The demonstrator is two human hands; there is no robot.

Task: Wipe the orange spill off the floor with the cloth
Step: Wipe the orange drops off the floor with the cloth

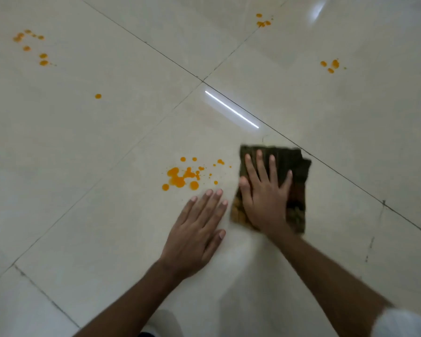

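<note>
A dark folded cloth (294, 171) lies flat on the pale tiled floor (107, 215). My right hand (265, 193) presses down on it, palm flat and fingers spread. Just left of the cloth is a patch of orange spill (180, 177), several drops and blobs, apart from the cloth's edge. My left hand (197, 232) rests flat on the bare floor below the spill, fingers together, holding nothing. The cloth's lower left corner carries orange-yellow stains.
More orange drops are scattered farther off: a cluster at the far left (32, 46), a single drop (98, 96), a small group at the top (263, 21) and another at the upper right (331, 65). Dark grout lines cross the tiles.
</note>
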